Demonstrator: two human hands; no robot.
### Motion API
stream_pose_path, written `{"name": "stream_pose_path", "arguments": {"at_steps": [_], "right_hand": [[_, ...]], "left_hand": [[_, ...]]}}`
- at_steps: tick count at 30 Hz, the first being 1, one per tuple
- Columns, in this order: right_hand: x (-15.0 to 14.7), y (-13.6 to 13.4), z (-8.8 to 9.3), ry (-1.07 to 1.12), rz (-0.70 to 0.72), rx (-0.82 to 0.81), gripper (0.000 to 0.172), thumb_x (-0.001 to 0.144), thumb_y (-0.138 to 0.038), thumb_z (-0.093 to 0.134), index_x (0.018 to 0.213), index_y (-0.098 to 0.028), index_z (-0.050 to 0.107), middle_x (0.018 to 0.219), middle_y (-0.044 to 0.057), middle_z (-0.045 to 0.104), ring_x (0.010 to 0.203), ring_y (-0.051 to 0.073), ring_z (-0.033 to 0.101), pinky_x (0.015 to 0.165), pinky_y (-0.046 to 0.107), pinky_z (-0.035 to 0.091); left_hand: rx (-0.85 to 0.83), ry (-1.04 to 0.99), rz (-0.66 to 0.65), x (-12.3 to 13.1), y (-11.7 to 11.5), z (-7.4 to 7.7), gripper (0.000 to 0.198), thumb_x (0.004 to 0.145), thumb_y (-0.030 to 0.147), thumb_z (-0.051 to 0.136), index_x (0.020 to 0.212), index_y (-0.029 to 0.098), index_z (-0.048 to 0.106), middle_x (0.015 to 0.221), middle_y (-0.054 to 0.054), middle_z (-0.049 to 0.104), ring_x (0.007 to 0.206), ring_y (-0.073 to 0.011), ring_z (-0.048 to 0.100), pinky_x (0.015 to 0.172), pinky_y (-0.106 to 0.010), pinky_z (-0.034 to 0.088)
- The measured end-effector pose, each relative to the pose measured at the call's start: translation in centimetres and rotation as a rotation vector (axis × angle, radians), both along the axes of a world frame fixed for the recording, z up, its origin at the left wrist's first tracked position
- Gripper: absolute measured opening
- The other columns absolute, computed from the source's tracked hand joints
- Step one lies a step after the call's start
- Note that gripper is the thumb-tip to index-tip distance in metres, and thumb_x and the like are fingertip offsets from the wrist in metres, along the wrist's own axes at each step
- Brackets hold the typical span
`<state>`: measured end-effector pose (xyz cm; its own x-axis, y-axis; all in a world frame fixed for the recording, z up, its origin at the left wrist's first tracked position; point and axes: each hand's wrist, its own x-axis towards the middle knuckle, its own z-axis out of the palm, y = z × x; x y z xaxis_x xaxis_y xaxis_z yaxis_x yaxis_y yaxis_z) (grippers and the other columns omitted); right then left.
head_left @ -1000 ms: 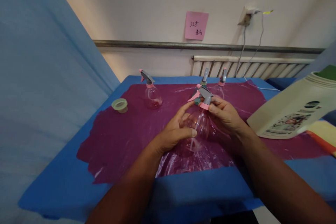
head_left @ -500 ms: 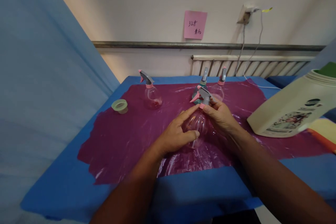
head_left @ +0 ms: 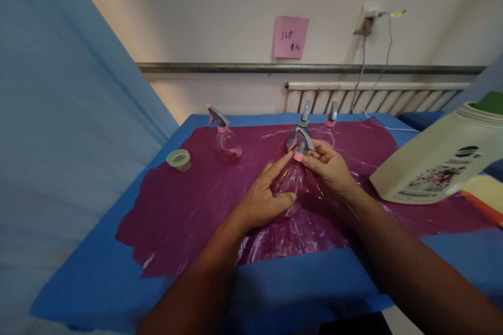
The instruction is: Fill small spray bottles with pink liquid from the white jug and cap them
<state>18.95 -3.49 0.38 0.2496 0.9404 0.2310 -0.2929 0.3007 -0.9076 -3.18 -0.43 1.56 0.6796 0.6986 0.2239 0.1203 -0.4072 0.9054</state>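
Note:
A clear, round spray bottle (head_left: 290,183) stands upright on the purple plastic sheet in front of me. My left hand (head_left: 267,198) is wrapped around its left side, the thumb on the near face and the index finger reaching up to the collar. My right hand (head_left: 329,168) pinches the pink collar and base of the grey trigger head (head_left: 304,141) from the right. The right fingertips behind the head are partly hidden. Just behind stand a teal spray bottle (head_left: 292,138), partly covered by the trigger head, and another clear spray bottle (head_left: 327,134).
Another clear spray bottle (head_left: 228,144) with pink liquid and a small pale-green cup (head_left: 178,160) are at the left. A large cream jug (head_left: 428,167) leans at the right beside a yellow-and-orange item (head_left: 485,196). The purple sheet (head_left: 176,220) covers part of a blue table (head_left: 298,282).
The trigger head has turned on the bottle, its pink trigger now sticking out less to the left. My right fingers have shifted around the collar; my left hand stays on the bottle.

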Motion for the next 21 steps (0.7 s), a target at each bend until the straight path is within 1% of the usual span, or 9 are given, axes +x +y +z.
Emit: {"name": "stream_pose_path", "arguments": {"at_steps": [3, 6, 8, 10, 12, 14, 17, 19, 21], "right_hand": [[-0.4, 0.1, -0.1, 0.016, -0.033, -0.016, 0.069, 0.068, -0.046, 0.111, 0.127, -0.033, 0.08, 0.116, 0.001, 0.086, 0.106, 0.024, 0.079, 0.111, 0.045, 0.063], [-0.7, -0.4, 0.3, 0.029, -0.002, 0.025, 0.075, 0.071, -0.056, 0.108, 0.136, -0.034, 0.077, 0.127, 0.004, 0.085, 0.117, 0.028, 0.08, 0.118, 0.05, 0.061], [-0.7, -0.8, 0.7, 0.032, 0.044, 0.054, 0.075, 0.077, -0.06, 0.103, 0.142, -0.033, 0.075, 0.135, 0.007, 0.084, 0.128, 0.031, 0.078, 0.124, 0.053, 0.057], [-0.7, -1.0, 1.0, 0.028, 0.076, 0.06, 0.075, 0.081, -0.058, 0.1, 0.146, -0.032, 0.073, 0.137, 0.008, 0.084, 0.133, 0.033, 0.078, 0.127, 0.057, 0.056], [-0.5, -1.1, 1.1, 0.01, 0.076, 0.054, 0.076, 0.082, -0.053, 0.1, 0.149, -0.033, 0.072, 0.134, 0.008, 0.086, 0.131, 0.033, 0.079, 0.128, 0.059, 0.055], [-0.4, -0.9, 1.0, -0.013, 0.047, 0.054, 0.077, 0.08, -0.051, 0.102, 0.149, -0.034, 0.072, 0.135, 0.008, 0.086, 0.13, 0.033, 0.08, 0.129, 0.059, 0.055], [-0.1, -0.4, 0.5, -0.059, -0.007, 0.057, 0.076, 0.078, -0.049, 0.104, 0.146, -0.036, 0.073, 0.145, 0.006, 0.082, 0.132, 0.03, 0.078, 0.127, 0.056, 0.057], [0.0, -0.2, 0.3, -0.082, -0.044, 0.06, 0.075, 0.076, -0.048, 0.106, 0.143, -0.037, 0.074, 0.152, 0.004, 0.079, 0.136, 0.029, 0.075, 0.126, 0.053, 0.058], [-0.1, -0.2, 0.2, -0.093, -0.082, 0.058, 0.075, 0.074, -0.047, 0.107, 0.14, -0.036, 0.074, 0.152, 0.004, 0.079, 0.136, 0.028, 0.074, 0.124, 0.051, 0.059]], "left_hand": [[0.017, 0.046, 0.003, 0.1, -0.1, 0.1, 0.1, 0.086, 0.025, 0.077, 0.18, 0.04, 0.047, 0.179, -0.007, 0.056, 0.165, -0.0419, 0.053, 0.139, -0.069, 0.042], [0.034, 0.02, -0.026, 0.2, -0.1, 0.2, 0.099, 0.086, 0.026, 0.076, 0.18, 0.036, 0.048, 0.174, -0.01, 0.06, 0.155, -0.0392, 0.062, 0.136, -0.066, 0.046], [0.044, 0.011, -0.027, 0.1, 0.0, 0.2, 0.099, 0.086, 0.025, 0.076, 0.18, 0.037, 0.048, 0.173, -0.01, 0.061, 0.155, -0.0395, 0.061, 0.136, -0.068, 0.045], [0.047, 0.006, -0.026, 0.0, 0.1, 0.2, 0.099, 0.086, 0.025, 0.076, 0.18, 0.04, 0.048, 0.172, -0.008, 0.061, 0.157, -0.0399, 0.059, 0.136, -0.069, 0.044], [0.047, -0.008, -0.033, 0.0, 0.1, 0.1, 0.099, 0.086, 0.025, 0.076, 0.179, 0.042, 0.048, 0.17, -0.008, 0.062, 0.153, -0.0388, 0.061, 0.133, -0.067, 0.049], [0.048, -0.02, -0.03, 0.0, 0.0, -0.1, 0.099, 0.086, 0.025, 0.076, 0.18, 0.042, 0.048, 0.167, -0.009, 0.063, 0.144, -0.0374, 0.067, 0.126, -0.063, 0.056], [0.073, -0.015, 0.026, 0.2, -0.4, -0.4, 0.1, 0.087, 0.025, 0.081, 0.18, 0.042, 0.046, 0.163, -0.011, 0.064, 0.137, -0.0368, 0.07, 0.12, -0.061, 0.061], [0.135, 0.003, 0.081, 0.4, -0.7, -0.8, 0.103, 0.088, 0.027, 0.085, 0.18, 0.043, 0.044, 0.16, -0.011, 0.064, 0.139, -0.0361, 0.068, 0.124, -0.061, 0.058], [0.228, 0.015, 0.142, 0.7, -0.8, -1.2, 0.106, 0.087, 0.028, 0.089, 0.181, 0.042, 0.041, 0.157, -0.01, 0.064, 0.142, -0.0349, 0.066, 0.129, -0.059, 0.054]]}}
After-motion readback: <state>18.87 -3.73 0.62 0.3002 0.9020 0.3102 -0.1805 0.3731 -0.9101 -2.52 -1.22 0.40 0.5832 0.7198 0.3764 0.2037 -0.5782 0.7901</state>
